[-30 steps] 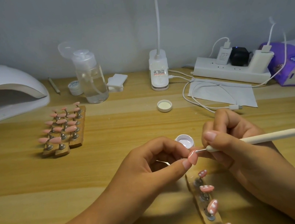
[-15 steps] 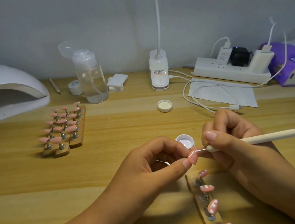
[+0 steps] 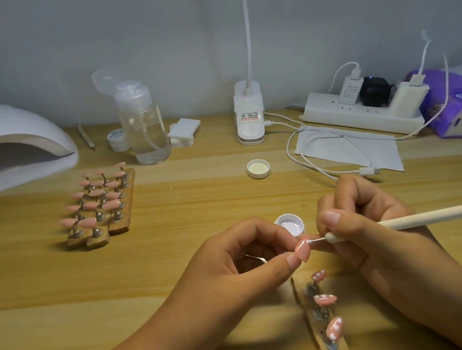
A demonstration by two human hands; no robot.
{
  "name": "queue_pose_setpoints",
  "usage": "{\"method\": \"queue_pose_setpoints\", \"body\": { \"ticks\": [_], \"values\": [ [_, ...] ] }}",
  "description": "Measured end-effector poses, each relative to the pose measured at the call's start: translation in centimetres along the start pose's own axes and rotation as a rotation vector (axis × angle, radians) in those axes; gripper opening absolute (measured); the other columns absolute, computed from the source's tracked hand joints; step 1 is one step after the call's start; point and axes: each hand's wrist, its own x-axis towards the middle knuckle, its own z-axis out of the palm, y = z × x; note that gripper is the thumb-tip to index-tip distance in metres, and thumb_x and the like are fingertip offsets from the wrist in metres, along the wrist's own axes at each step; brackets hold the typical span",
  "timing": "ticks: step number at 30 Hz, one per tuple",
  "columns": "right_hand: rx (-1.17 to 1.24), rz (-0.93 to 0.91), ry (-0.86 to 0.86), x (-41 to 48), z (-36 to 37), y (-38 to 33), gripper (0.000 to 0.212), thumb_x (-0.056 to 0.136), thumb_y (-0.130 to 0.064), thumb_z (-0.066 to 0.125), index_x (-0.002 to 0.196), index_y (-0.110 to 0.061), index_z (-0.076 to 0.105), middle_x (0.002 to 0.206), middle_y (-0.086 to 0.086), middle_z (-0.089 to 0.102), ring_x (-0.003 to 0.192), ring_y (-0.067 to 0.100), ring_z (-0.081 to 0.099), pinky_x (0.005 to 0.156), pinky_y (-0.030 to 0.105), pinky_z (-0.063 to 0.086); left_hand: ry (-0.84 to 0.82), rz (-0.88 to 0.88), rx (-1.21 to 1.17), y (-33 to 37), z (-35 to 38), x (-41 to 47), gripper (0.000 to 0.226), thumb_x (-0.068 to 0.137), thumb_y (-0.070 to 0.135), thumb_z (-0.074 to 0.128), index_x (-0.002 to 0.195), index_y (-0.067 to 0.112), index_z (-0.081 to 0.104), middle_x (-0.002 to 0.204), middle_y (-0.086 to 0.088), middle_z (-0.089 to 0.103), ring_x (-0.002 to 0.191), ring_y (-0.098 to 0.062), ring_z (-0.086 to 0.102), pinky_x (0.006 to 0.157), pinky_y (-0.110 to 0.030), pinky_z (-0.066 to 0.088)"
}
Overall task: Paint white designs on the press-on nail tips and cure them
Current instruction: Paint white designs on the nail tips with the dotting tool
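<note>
**A:** Lower centre of the frame, over the desk (image 3: 199, 209), two hands meet. The left hand (image 3: 236, 266) pinches a pink nail tip (image 3: 302, 250) between thumb and forefinger. The right hand (image 3: 358, 225) has its fingers (image 3: 331, 218) curled round a dotting tool (image 3: 408, 220), pen-style, needle end at the tip's upper edge.

**B:** Dot-laying, I'd judge. Brace one hand against the other, touch down lightly, lift straight off. Reload from the paint pot (image 3: 290, 224) just behind before the white runs thin.

**A:** And match the spacing on the painted tips (image 3: 326, 299) on the strip, lower right.

**B:** The curing lamp (image 3: 6, 147)?

**A:** Upper left, cut off by the frame edge, and its inside can't be seen. The strip runs off the bottom edge too, so no counting its tips.

**B:** The plain tips (image 3: 100, 205), centre left?

**A:** No white on them that I can make out. Smaller again: a metal sliver (image 3: 256, 258) shows inside the left palm, probably the tip's stand, mostly hidden. There's a white bead at the needle end, but whether it has marked the held tip is too small to tell.
</note>
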Motion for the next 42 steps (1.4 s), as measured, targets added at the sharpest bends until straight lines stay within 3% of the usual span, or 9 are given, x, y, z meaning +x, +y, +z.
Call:
{"method": "queue_pose_setpoints", "body": {
  "ticks": [4, 6, 11, 15, 17, 21, 26, 31, 42],
  "values": [
    [0.117, 0.026, 0.046, 0.3, 0.4, -0.2, 0.026, 0.069, -0.016, 0.074, 0.059, -0.02, 0.051, 0.058, 0.001, 0.045, 0.052, 0.008, 0.043, 0.06, 0.021, 0.051, 0.005, 0.005, -0.01, -0.1, 0.1, 0.0, 0.009, 0.078, 0.034, 0.074, 0.084, 0.027, 0.071, 0.082, 0.011, 0.067, 0.076, -0.004, 0.057, 0.069, -0.013, 0.045],
    [0.192, 0.049, 0.066, 0.4, 0.4, -0.3, 0.022, 0.07, -0.011, 0.071, 0.06, -0.018, 0.053, 0.057, 0.001, 0.045, 0.05, 0.009, 0.041, 0.06, 0.026, 0.055, 0.005, 0.004, -0.008, -0.1, 0.1, 0.0, 0.011, 0.078, 0.034, 0.074, 0.084, 0.026, 0.071, 0.083, 0.008, 0.067, 0.076, -0.005, 0.057, 0.071, -0.014, 0.045],
    [0.17, 0.02, 0.172, 0.9, -0.4, 0.1, 0.04, 0.053, -0.048, 0.089, 0.069, -0.025, 0.061, 0.056, -0.006, 0.047, 0.049, 0.005, 0.047, 0.072, 0.028, 0.056, -0.002, -0.006, 0.005, 0.0, 0.1, 0.0, 0.016, 0.077, 0.038, 0.076, 0.084, 0.025, 0.071, 0.082, 0.005, 0.066, 0.076, -0.006, 0.057, 0.071, -0.015, 0.046],
    [-0.113, -0.054, 0.236, 0.9, -1.0, 0.3, 0.043, 0.057, -0.054, 0.084, 0.087, -0.025, 0.073, 0.082, -0.006, 0.069, 0.077, 0.006, 0.063, 0.088, 0.031, 0.054, 0.041, 0.011, -0.055, 0.3, 0.1, 0.0, 0.01, 0.077, 0.035, 0.073, 0.083, 0.027, 0.07, 0.081, 0.012, 0.066, 0.074, 0.0, 0.057, 0.068, -0.01, 0.043],
    [-0.22, -0.104, 0.253, 0.9, -0.8, 0.2, 0.029, 0.071, -0.045, 0.075, 0.093, -0.026, 0.076, 0.092, -0.004, 0.072, 0.081, 0.008, 0.061, 0.082, 0.021, 0.052, 0.093, 0.001, -0.104, 0.4, -0.1, 0.1, 0.01, 0.076, 0.035, 0.073, 0.082, 0.028, 0.069, 0.08, 0.012, 0.066, 0.073, 0.0, 0.057, 0.067, -0.01, 0.044],
    [-0.422, -0.161, 0.241, 0.7, -0.4, 0.2, 0.009, 0.087, -0.03, 0.067, 0.092, -0.026, 0.074, 0.08, -0.009, 0.068, 0.072, -0.001, 0.056, 0.066, 0.009, 0.044, 0.181, -0.021, -0.177, 0.6, -0.3, 0.3, 0.006, 0.077, 0.031, 0.073, 0.082, 0.031, 0.069, 0.078, 0.011, 0.064, 0.073, -0.003, 0.058, 0.065, -0.014, 0.048],
    [-0.597, -0.205, 0.17, 0.3, 0.1, 0.7, 0.009, 0.086, -0.028, 0.058, 0.091, -0.034, 0.064, 0.088, -0.005, 0.063, 0.082, 0.015, 0.058, 0.068, 0.022, 0.046, 0.215, -0.043, -0.211, 0.6, -0.4, 0.3, 0.011, 0.078, 0.023, 0.067, 0.082, 0.033, 0.072, 0.079, 0.011, 0.066, 0.075, -0.003, 0.061, 0.066, -0.015, 0.049],
    [-0.782, -0.269, 0.115, 0.5, 0.2, 1.0, 0.012, 0.089, -0.042, 0.051, 0.094, -0.034, 0.06, 0.092, -0.009, 0.062, 0.085, 0.018, 0.057, 0.07, 0.022, 0.046, 0.211, -0.039, -0.206, 0.7, -0.2, 0.3, 0.013, 0.076, 0.022, 0.068, 0.082, 0.033, 0.073, 0.078, 0.012, 0.068, 0.074, -0.001, 0.061, 0.064, -0.013, 0.048],
    [-0.882, -0.271, 0.081, 0.6, -0.1, 1.5, 0.006, 0.091, -0.031, 0.053, 0.094, -0.033, 0.058, 0.09, -0.013, 0.058, 0.083, 0.018, 0.053, 0.069, 0.017, 0.041, 0.219, -0.049, -0.191, 0.7, -0.3, 0.4, 0.013, 0.075, 0.024, 0.069, 0.082, 0.034, 0.073, 0.078, 0.009, 0.069, 0.074, -0.002, 0.064, 0.065, -0.013, 0.049]
  ]
}}
